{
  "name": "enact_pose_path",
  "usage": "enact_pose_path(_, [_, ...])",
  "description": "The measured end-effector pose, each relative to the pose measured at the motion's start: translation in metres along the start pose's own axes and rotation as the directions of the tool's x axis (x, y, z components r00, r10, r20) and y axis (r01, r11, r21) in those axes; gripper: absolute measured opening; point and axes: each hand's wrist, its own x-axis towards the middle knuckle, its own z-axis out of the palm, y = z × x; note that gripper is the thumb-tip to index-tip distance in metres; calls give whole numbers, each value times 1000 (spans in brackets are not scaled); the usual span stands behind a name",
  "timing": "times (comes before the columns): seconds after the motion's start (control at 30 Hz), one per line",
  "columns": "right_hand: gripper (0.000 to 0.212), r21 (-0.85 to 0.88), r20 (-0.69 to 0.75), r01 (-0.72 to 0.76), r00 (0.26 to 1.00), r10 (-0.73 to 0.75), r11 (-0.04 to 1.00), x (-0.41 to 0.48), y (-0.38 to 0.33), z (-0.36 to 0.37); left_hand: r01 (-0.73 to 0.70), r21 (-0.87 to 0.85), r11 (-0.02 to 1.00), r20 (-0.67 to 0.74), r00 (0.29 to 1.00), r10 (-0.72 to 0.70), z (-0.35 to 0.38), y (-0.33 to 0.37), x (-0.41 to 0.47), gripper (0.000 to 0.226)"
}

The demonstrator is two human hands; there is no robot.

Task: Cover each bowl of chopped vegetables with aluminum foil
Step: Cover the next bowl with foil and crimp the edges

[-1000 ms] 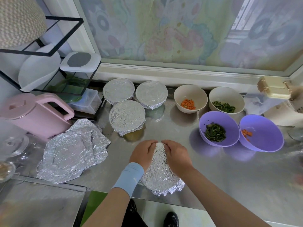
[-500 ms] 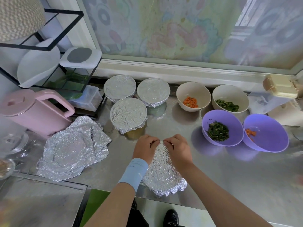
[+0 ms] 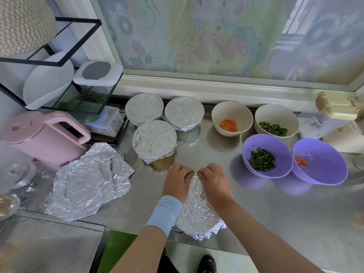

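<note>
Curling over the far rim of a foil-wrapped bowl [image 3: 197, 213], the left grip [image 3: 178, 182] and the right grip [image 3: 214, 184] sit side by side, knuckles almost touching. The fingers of both are bent round the crinkled foil and clamp it against the bowl. This bowl stands at the near edge of the steel counter [image 3: 275, 203], directly in front of the person, and a pale blue band wraps the left wrist.

Behind it, three covered bowls [image 3: 154, 139] cluster together, each with foil drawn tight across its top. To their right are four uncovered ones: a cream bowl of diced carrot [image 3: 236, 109], a cream bowl of chopped greens [image 3: 275, 113], a purple bowl of greens [image 3: 256, 144] and a purple bowl with a little carrot [image 3: 325, 160]. Spare foil sheets [image 3: 88, 182] lie crumpled at the left, near a pink jug [image 3: 39, 136].
</note>
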Motion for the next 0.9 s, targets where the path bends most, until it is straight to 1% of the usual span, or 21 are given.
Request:
enact_pose_path(0.1, [4, -30, 12, 88, 996, -88, 996, 4, 0, -2, 58, -4, 998, -32, 998, -58, 3, 0, -5, 17])
enact_pose_path(0.17, [9, -102, 16, 134, 991, -133, 986, 6, -1, -4, 87, 19, 996, -64, 994, -86, 4, 1, -9, 18])
enact_pose_path(0.23, [12, -132, -5, 98, 995, -100, 986, 5, -2, -7, 107, 47, 993, -81, 991, -103, 4, 3, -12, 19])
enact_pose_path(0.3, [4, -110, -12, 26, 1000, -28, 994, 3, -2, -7, 103, 60, 993, -80, 992, -98, 3, 4, -14, 20])
enact_pose_path(0.33, [2, -88, -4, -5, 1000, 4, 996, 2, -2, -7, 91, 56, 994, -77, 993, -87, 3, 3, -15, 19])
enact_pose_path(0.4, [5, -14, 22, -58, 998, 58, 998, 1, 0, -4, 83, 24, 996, -63, 995, -82, 4, 1, -16, 18])
enact_pose_path(0.5, [8, 69, 52, -110, 993, 107, 991, 0, 1, -3, 130, -26, 991, -56, 990, -131, 5, -1, -15, 19])
enact_pose_path(0.6, [7, 84, 83, -70, 995, 63, 994, 6, 0, -6, 180, -33, 983, -84, 980, -183, 6, -1, -16, 20])
enact_pose_path(0.7, [8, 49, 108, 39, 993, -44, 998, 17, -6, -8, 252, -34, 967, -164, 953, -254, 7, -2, -21, 20])
enact_pose_path(0.73, [10, 27, 123, 47, 991, -50, 999, 20, -8, -7, 281, -38, 959, -190, 940, -283, 7, -2, -22, 20])
enact_pose_path(0.8, [14, -1, 145, 12, 989, -11, 1000, 21, -10, -5, 317, -51, 947, -220, 922, -320, 6, -2, -24, 20])
enact_pose_path(0.9, [15, 38, 131, -36, 991, 31, 999, 16, -9, -2, 329, -66, 942, -209, 918, -336, 8, -2, -25, 22])
